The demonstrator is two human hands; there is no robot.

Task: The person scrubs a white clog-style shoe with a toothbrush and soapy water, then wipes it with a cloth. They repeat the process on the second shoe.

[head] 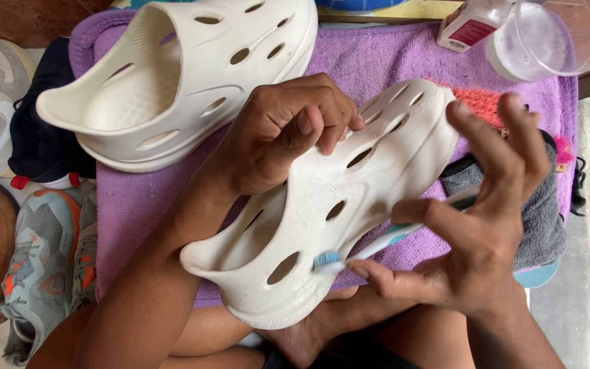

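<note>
My left hand (285, 133) grips a cream foam clog with oval holes (339, 205), fingers curled over its upper edge, holding it tilted above my lap. Its surface looks wet. My right hand (476, 225) holds a toothbrush (377, 244) with a teal and white handle. The blue bristle head rests against the clog's side near a lower hole. A second, matching cream clog (179, 75) lies on a purple towel (377, 58) behind the first one, untouched.
A clear plastic cup (548, 37) and a white bottle with a red label (469, 24) stand at the towel's far right. A grey cloth (541, 219) lies at the right. Several sneakers (42, 260) and a brown shoe sit at the left.
</note>
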